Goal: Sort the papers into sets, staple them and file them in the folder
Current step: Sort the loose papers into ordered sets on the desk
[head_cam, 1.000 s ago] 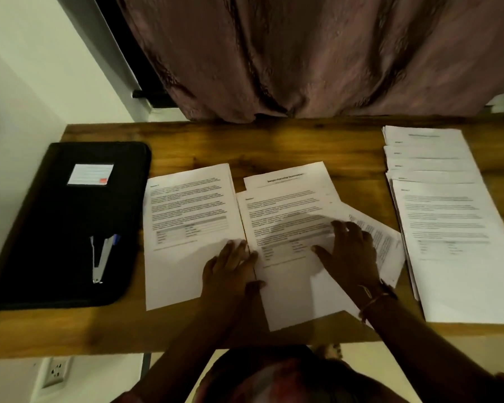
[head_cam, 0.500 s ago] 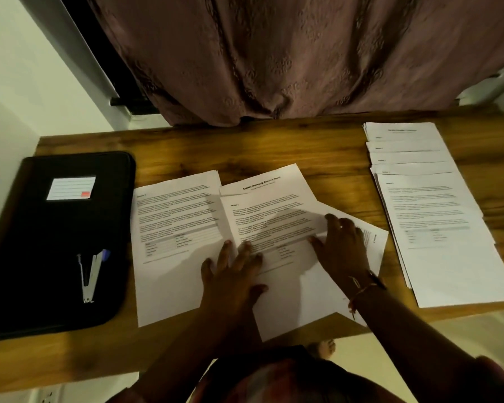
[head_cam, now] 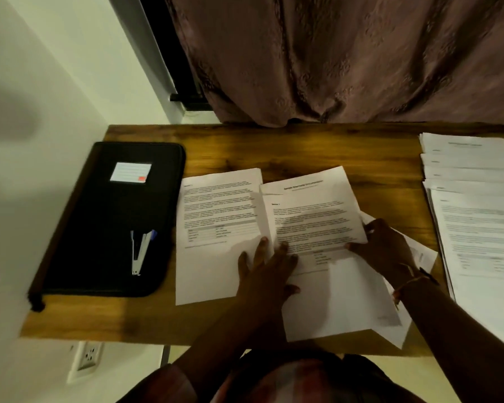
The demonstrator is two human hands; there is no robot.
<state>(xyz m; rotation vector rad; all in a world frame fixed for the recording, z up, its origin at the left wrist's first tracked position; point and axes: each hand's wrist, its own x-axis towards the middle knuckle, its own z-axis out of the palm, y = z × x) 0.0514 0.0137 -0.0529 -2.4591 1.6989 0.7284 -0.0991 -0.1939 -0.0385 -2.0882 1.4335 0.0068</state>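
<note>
A wooden worktop [head_cam: 288, 152] with a warm, streaked grain stood against a pale wall [head_cam: 41, 82] in dim, yellowish light. A dusky pink curtain [head_cam: 346, 59], patterned and gathered in folds, hung down to the worktop's far edge. Left of it ran a dark window frame [head_cam: 169, 62] with a grey strip alongside. Below the worktop's near left corner, a white socket [head_cam: 88, 356] sat on the wall. Pale floor [head_cam: 405, 373] showed under the near edge.
</note>
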